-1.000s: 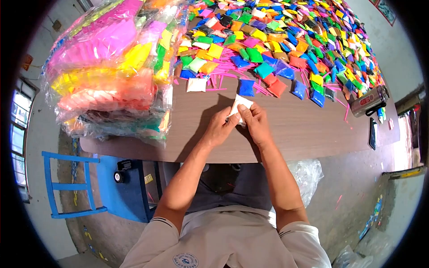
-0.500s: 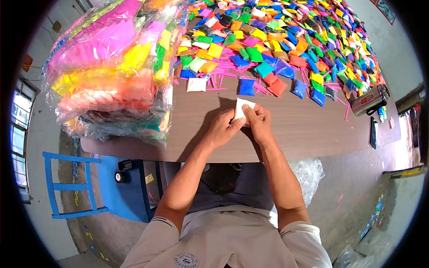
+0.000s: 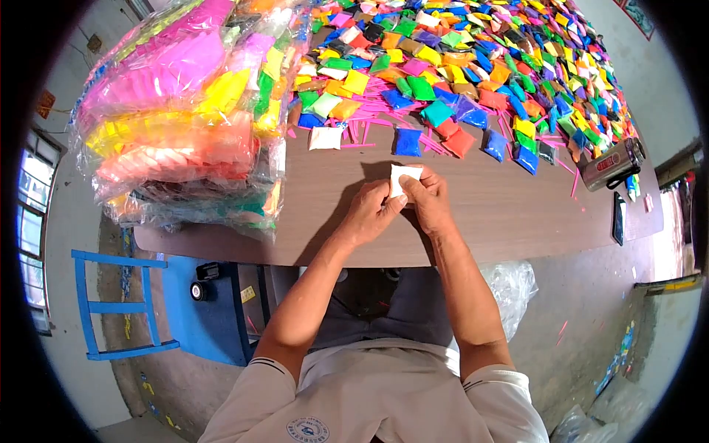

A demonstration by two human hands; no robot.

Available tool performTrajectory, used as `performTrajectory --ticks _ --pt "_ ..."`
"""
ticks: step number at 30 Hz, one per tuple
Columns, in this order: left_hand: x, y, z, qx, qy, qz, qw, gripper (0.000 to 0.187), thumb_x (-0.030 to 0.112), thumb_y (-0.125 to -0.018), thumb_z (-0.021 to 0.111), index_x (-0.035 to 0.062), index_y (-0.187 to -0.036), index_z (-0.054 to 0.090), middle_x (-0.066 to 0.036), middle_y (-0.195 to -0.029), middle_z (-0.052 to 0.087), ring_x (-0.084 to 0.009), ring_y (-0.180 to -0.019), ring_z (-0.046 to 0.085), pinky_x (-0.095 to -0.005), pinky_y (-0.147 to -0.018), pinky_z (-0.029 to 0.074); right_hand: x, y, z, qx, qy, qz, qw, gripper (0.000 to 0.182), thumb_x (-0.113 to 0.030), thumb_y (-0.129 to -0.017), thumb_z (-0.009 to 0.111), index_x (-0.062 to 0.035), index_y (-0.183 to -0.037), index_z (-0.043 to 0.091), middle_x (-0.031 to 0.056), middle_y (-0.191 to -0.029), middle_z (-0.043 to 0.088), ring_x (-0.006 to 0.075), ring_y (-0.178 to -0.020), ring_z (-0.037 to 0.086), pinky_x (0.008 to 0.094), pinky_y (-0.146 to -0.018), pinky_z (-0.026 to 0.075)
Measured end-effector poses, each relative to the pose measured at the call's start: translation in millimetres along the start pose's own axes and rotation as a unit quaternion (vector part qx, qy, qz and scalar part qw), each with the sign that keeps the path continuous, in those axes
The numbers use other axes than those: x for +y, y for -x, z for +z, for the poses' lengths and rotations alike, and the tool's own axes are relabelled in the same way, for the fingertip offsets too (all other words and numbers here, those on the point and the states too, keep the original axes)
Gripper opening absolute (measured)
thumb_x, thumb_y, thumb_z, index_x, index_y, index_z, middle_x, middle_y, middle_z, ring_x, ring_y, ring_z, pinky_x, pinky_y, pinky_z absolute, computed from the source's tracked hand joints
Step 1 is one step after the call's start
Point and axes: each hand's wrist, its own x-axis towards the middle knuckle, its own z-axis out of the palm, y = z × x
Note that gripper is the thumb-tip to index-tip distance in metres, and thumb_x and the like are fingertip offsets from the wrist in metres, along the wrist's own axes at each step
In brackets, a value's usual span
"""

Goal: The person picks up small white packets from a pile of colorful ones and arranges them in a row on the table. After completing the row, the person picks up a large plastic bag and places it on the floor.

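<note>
A small white packet point(image 3: 401, 176) is pinched between my two hands, above the brown table point(image 3: 502, 214). My left hand point(image 3: 371, 209) grips its lower left edge with thumb and fingers. On its right side, my right hand point(image 3: 428, 198) presses with the thumb on the face and the fingers folded behind. Just beyond the hands lies a blue packet point(image 3: 407, 142). Another white packet point(image 3: 325, 138) rests farther left, and a red packet point(image 3: 458, 143) lies to the right.
Clear bags of coloured packets point(image 3: 177, 140) are stacked at the left. A heap of loose packets point(image 3: 473, 59) over pink sticks point(image 3: 363, 118) covers the back. At right are a metal flask point(image 3: 611, 164) and a phone point(image 3: 618, 218). A blue chair point(image 3: 185, 310) stands lower left.
Both hands keep hold of the white packet in nearly the same place. My right thumb has shifted slightly on its face.
</note>
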Motion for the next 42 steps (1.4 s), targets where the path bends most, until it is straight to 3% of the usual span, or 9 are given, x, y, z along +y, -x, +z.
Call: performTrajectory --ticks 5,8,17,20,23,26,29,32,42 --pt "1 0 4 0.014 0.021 0.018 1.000 0.041 0.039 -0.097 0.052 -0.0017 -0.098 0.058 -0.015 -0.086 0.060 -0.0272 -0.083 0.057 -0.0406 -0.075 0.045 -1 1 -2 -0.004 0.010 0.020 1.000 0.012 -0.006 -0.091 0.063 0.0005 -0.101 0.064 0.0044 -0.088 0.066 0.0088 -0.072 0.061 0.0238 -0.063 0.051" --pt "-6 -2 2 0.002 -0.092 0.069 0.993 0.044 0.042 -0.097 0.052 -0.0019 -0.095 0.058 -0.014 -0.086 0.060 -0.0283 -0.081 0.056 -0.0405 -0.074 0.045 2 -2 -8 -0.021 0.024 0.022 0.999 0.012 -0.006 -0.091 0.062 0.0003 -0.101 0.064 0.0042 -0.088 0.066 0.0088 -0.072 0.061 0.0230 -0.063 0.050" --pt "-7 3 1 0.009 0.031 -0.019 0.999 0.045 0.043 -0.097 0.053 -0.0016 -0.104 0.058 -0.012 -0.088 0.060 -0.0245 -0.083 0.057 -0.0394 -0.075 0.045 1 2 10 -0.006 0.135 -0.045 0.990 0.014 -0.007 -0.092 0.064 0.0006 -0.103 0.065 0.0009 -0.088 0.065 0.0060 -0.073 0.057 0.0216 -0.065 0.047" --pt "-16 1 2 -0.004 -0.007 0.028 1.000 0.043 0.038 -0.097 0.054 -0.0023 -0.110 0.057 -0.010 -0.090 0.061 -0.0204 -0.084 0.055 -0.0369 -0.076 0.045 -4 5 4 -0.015 0.082 0.021 0.996 0.014 -0.007 -0.092 0.064 0.0004 -0.104 0.066 0.0002 -0.090 0.066 0.0056 -0.077 0.057 0.0228 -0.067 0.047" --pt "-10 4 3 0.010 0.043 -0.008 0.999 0.041 0.036 -0.098 0.054 -0.0027 -0.113 0.058 -0.008 -0.095 0.063 -0.0156 -0.087 0.055 -0.0336 -0.078 0.046 -7 5 5 -0.025 0.061 0.027 0.997 0.014 -0.008 -0.092 0.063 -0.0003 -0.104 0.066 -0.0002 -0.092 0.066 0.0056 -0.079 0.058 0.0235 -0.068 0.047" --pt "-1 4 -1 0.018 0.089 -0.064 0.994 0.039 0.036 -0.097 0.053 -0.0013 -0.104 0.060 -0.013 -0.088 0.062 -0.0253 -0.082 0.059 -0.0371 -0.076 0.047 -16 4 13 -0.009 -0.008 0.061 0.998 0.015 -0.011 -0.094 0.062 -0.0007 -0.104 0.066 0.0004 -0.091 0.067 0.0064 -0.079 0.059 0.0239 -0.069 0.048" --pt "-3 3 3 0.055 0.158 -0.044 0.985 0.043 0.039 -0.098 0.051 -0.0013 -0.108 0.060 -0.013 -0.090 0.062 -0.0230 -0.083 0.058 -0.0365 -0.077 0.047 -11 1 1 -0.041 -0.005 0.076 0.996 0.018 -0.014 -0.095 0.062 -0.0005 -0.106 0.066 0.0011 -0.093 0.067 0.0072 -0.079 0.060 0.0239 -0.071 0.049" --pt "-9 5 1 0.016 0.111 -0.064 0.992 0.042 0.034 -0.101 0.051 -0.0035 -0.118 0.058 -0.005 -0.101 0.064 -0.0121 -0.095 0.055 -0.0304 -0.085 0.047 -5 1 4 -0.035 0.012 0.026 0.999 0.020 -0.017 -0.095 0.063 -0.0008 -0.106 0.066 0.0011 -0.093 0.067 0.0074 -0.079 0.060 0.0245 -0.072 0.050" --pt "-12 6 3 0.007 0.096 -0.061 0.994 0.041 0.033 -0.100 0.052 -0.0034 -0.116 0.058 -0.008 -0.098 0.065 -0.0129 -0.092 0.056 -0.0326 -0.082 0.048 -3 2 5 -0.032 0.060 0.017 0.998 0.022 -0.017 -0.094 0.066 0.0009 -0.105 0.066 0.0023 -0.094 0.067 0.0076 -0.080 0.060 0.0252 -0.072 0.051"
